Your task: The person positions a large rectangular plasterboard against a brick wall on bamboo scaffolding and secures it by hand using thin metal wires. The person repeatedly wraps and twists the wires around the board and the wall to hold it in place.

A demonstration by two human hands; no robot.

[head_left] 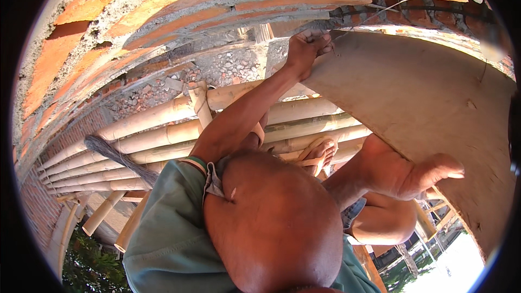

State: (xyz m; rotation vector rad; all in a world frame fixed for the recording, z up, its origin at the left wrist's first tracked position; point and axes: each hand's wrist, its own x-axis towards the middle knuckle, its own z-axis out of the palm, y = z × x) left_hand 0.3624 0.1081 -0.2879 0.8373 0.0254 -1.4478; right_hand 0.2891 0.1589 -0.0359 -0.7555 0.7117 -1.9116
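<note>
A large brown board stands tilted on the right, its upper edge close under the brickwork. At the board's upper left corner, my left hand is closed with bent fingers pinching a thin wire. The wire runs up to the right toward the bricks. My right hand grips the board's lower left edge, thumb on its face; the other fingers are hidden behind it. Below and between my arms are a bare knee and a sandalled foot.
Bamboo poles lie side by side as a platform, with a bundle of dark wires across them. A brick and mortar wall curves overhead. Rubble lies beyond the poles. Green foliage shows far below at left.
</note>
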